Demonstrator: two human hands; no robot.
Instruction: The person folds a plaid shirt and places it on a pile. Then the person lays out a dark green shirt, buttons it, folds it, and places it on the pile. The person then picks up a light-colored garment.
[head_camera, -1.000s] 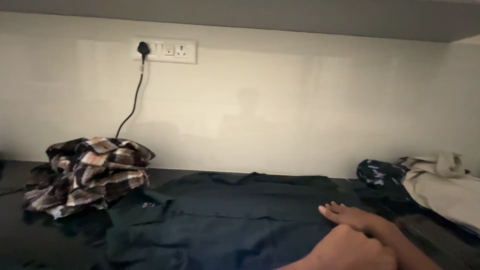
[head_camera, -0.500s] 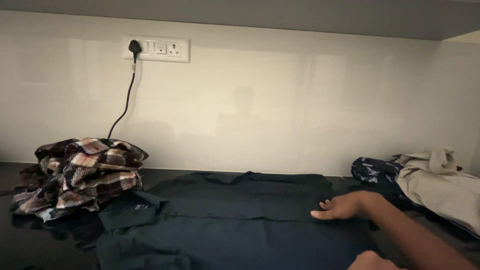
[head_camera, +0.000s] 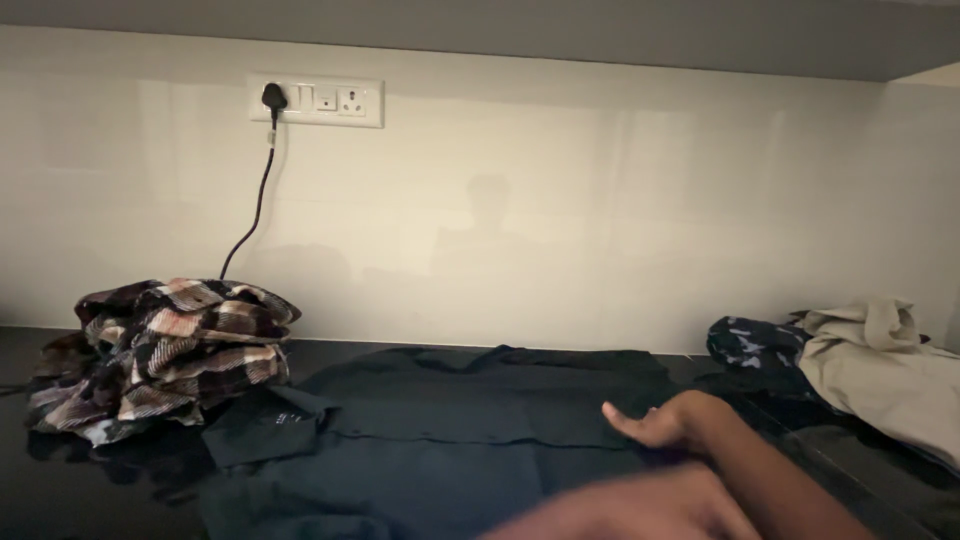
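Observation:
A dark shirt (head_camera: 450, 440) lies spread flat on the black counter (head_camera: 60, 490), its collar toward the wall. My right hand (head_camera: 660, 422) rests on the shirt's right part with the fingers stretched out and pointing left, holding nothing. My left hand (head_camera: 620, 512) is a blurred shape at the bottom edge, just above the shirt's near part. Its fingers are too blurred to read.
A crumpled plaid garment (head_camera: 165, 350) is piled at the left by the wall. At the right lie a dark patterned cloth (head_camera: 755, 345) and a beige garment (head_camera: 890, 365). A black cable (head_camera: 255, 205) hangs from the wall socket plate (head_camera: 315, 100).
My right hand has stayed on the shirt's right side. My left hand has slid left along the bottom edge and is now blurred. The view has shifted slightly.

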